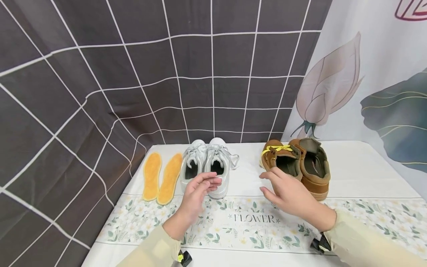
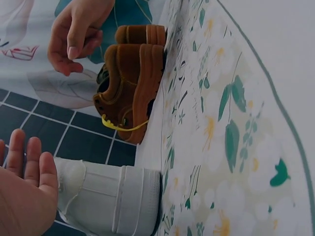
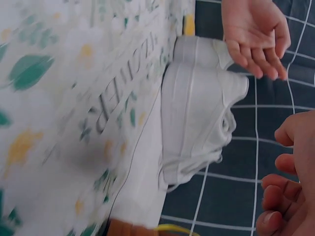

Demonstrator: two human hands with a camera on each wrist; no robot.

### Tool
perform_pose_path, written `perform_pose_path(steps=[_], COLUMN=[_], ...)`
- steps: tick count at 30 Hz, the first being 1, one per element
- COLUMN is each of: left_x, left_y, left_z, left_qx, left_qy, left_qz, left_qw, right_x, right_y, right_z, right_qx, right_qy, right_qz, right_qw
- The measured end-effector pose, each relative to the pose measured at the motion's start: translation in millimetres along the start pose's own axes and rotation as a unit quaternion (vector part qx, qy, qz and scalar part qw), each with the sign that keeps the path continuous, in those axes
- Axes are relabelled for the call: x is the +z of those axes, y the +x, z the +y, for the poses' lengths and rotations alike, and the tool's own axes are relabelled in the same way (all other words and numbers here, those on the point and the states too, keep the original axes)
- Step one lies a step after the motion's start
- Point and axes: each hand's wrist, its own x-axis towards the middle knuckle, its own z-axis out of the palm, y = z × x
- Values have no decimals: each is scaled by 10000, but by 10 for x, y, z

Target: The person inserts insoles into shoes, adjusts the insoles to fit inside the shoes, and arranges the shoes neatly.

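Note:
My left hand (image 1: 197, 193) is raised in front of a pair of white sneakers (image 1: 222, 183), its fingers relaxed and nothing held. In the left wrist view its palm (image 2: 24, 201) covers part of the nearer sneaker. Over by the brown shoes (image 1: 317, 181), my right hand (image 1: 287, 191) hovers with loosely bent fingers, also holding nothing. One brown shoe carries yellow laces (image 1: 279, 148); no laces show on the other. The right wrist view has the right hand's curled fingers (image 3: 283, 196) apart from the sneakers (image 3: 202, 103).
Two yellow-orange insoles (image 1: 151, 176) lie flat left of the sneakers. A white tablecloth (image 1: 247, 178) with a flowered band covers the table. Behind it hangs a dark gridded curtain (image 1: 233, 92), with a flower-printed white cloth (image 1: 347, 122) at the right.

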Motion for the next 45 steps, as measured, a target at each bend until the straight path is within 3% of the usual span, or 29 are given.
perform_pose_path(steps=[8, 15, 24, 32, 36, 45], left_x=[-65, -69, -67, -72, -67, 10], left_y=[14, 21, 39, 9, -6, 28], left_z=[35, 42, 37, -31, -66, -156], left_qx=[131, 171, -386, -790, -887, -1162], left_qy=[100, 191, -805, -399, -324, -161], left_qz=[209, 661, 509, 382, 486, 663], left_qw=[9996, 9975, 9947, 9953, 9943, 9909], right_x=[158, 320, 473, 694, 815, 960], right_y=[179, 334, 534, 670, 745, 809], right_z=[-226, -355, -410, -523, -570, -546], right_qx=[46, 186, 160, 148, 221, 223], right_qy=[97, 308, 530, 925, 1135, 1402], right_qz=[-333, -624, -1030, -1447, -1621, -1250], right_qw=[9994, 9974, 9931, 9850, 9800, 9819])
